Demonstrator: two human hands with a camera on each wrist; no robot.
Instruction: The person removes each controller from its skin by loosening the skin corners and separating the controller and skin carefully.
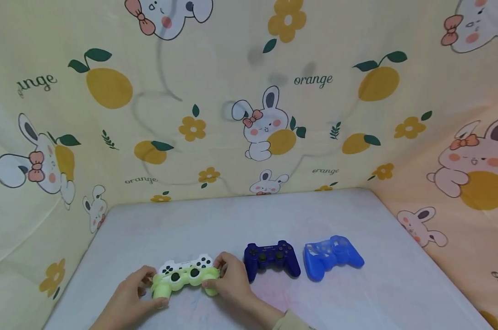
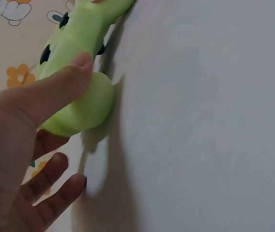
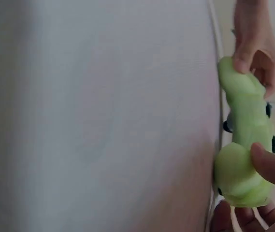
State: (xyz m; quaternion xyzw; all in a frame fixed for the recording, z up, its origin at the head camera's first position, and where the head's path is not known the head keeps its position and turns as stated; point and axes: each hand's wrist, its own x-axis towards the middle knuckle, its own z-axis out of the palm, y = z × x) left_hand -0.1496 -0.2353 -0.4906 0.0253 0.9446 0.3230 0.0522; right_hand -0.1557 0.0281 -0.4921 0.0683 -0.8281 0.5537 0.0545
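A white game controller [image 1: 178,265] lies on the table with a light green silicone cover [image 1: 161,288] over its handles and lower front. Its top strip with the buttons shows bare, and two black thumbsticks poke through the cover. My left hand [image 1: 130,293] grips the left handle, thumb on the cover [image 2: 86,104] and several fingers spread below it in the left wrist view. At the other end my right hand [image 1: 234,282] pinches the cover's right side between thumb and fingers. In the right wrist view both hands hold the green cover [image 3: 248,113] at its two ends.
Just right of my right hand lies a dark blue game controller [image 1: 271,257]. Beside it is a bright blue silicone cover [image 1: 331,256]; whether it holds a controller is unclear. A pale cloth covers the table [image 1: 240,215], with printed fabric walls [image 1: 232,68] behind and at both sides.
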